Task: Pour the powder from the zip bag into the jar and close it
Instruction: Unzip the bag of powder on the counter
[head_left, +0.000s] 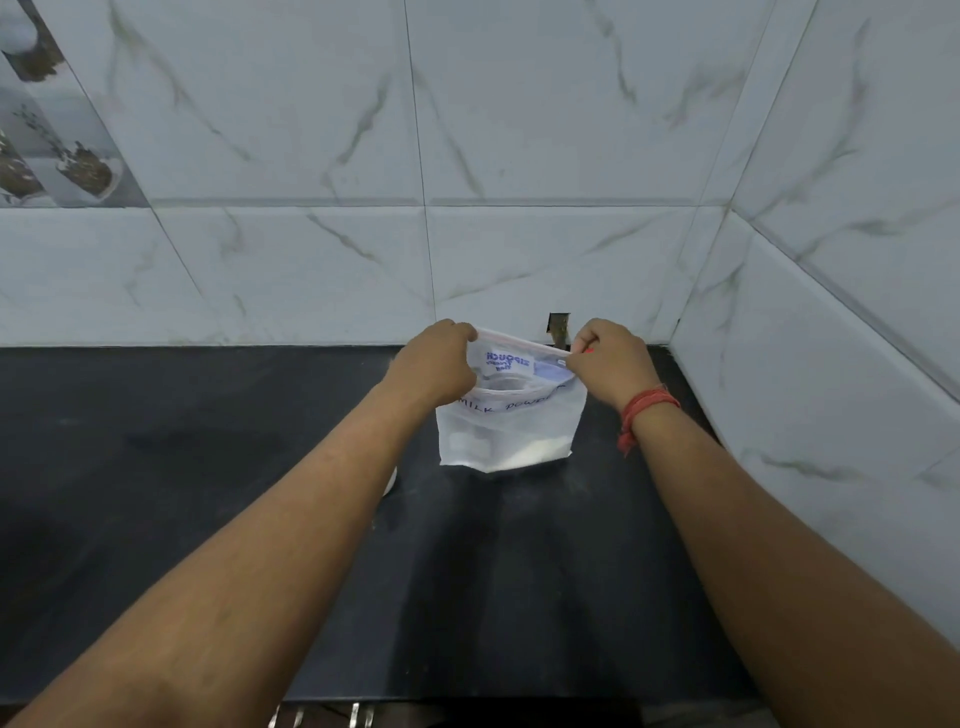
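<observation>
Standing upright near the back right corner of the dark counter (208, 519), the zip bag (511, 434) has its sealed top running left to right between the hands. Left hand (434, 364) pinches one end, right hand (608, 361) the other, each equally near. Jar not clearly visible.

The fingertips of the left hand (434, 364) and the right hand (610, 358) are hidden behind the top edge of the zip bag (511, 415), so how they lie there cannot be told. The handwritten label is partly covered at both ends. A small white round thing (390, 480), at 8 o'clock from the bag, is mostly hidden by the left forearm. Shiny things (324, 716) at the bottom edge are cut off.
</observation>
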